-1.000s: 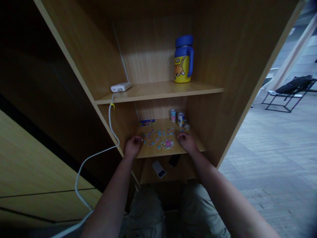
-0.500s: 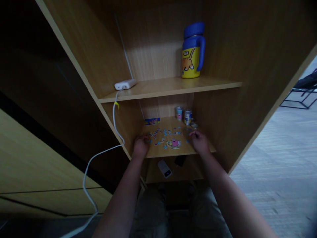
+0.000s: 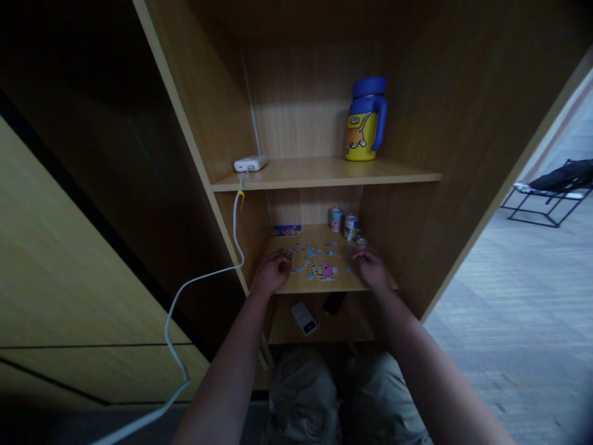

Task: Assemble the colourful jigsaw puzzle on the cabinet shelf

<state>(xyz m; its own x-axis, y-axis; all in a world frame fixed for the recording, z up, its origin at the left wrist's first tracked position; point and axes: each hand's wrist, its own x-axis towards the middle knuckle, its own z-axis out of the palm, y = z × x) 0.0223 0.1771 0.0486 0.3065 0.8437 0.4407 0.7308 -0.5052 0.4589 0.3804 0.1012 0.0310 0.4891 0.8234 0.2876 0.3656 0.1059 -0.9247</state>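
Dim wood cab. [image 3: 417,111] w/ shelves [image 3: 319,173] — brighter gry flr [image 3: 514,309] R — blk-framed chair [image 3: 567,194].

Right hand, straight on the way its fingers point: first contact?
Likely the small flat pieces scattered on the shelf ahead of the right hand; its height above them is unclear, so it might pass over.
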